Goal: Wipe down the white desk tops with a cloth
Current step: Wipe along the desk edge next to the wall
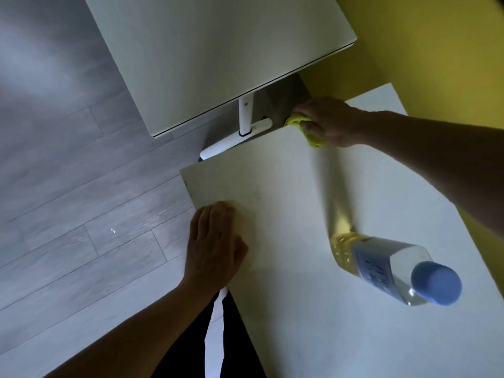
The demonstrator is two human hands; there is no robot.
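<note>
While you lean over the near white table (313, 241), your left hand (215, 246) lies flat on its left edge, fingers straight and close together, palm pressing down on the surface, nothing held. Just right of that, nearer the right side of the same table, a clear bottle (381, 264) stands upright with yellowish liquid in the bottom, a bluish label round the middle and a blue cap (435, 283) on top. It's well apart from both hands.

Further out, your right arm reaches across to the far edge of the table, and your right hand (330, 122) has its fingers curled round a bunched-up yellow-green cloth (302, 128), pushing it against the tabletop right at the far corner edge. Part of the cloth sticks out left of and below the fingers.

Beyond that edge there's a gap, with a white leg and foot (245, 124) showing in it under the second white table (218, 55), which sits farther away. Grey wood-look floor (68, 186) is on the left and a yellow wall (436, 50) on the right.
</note>
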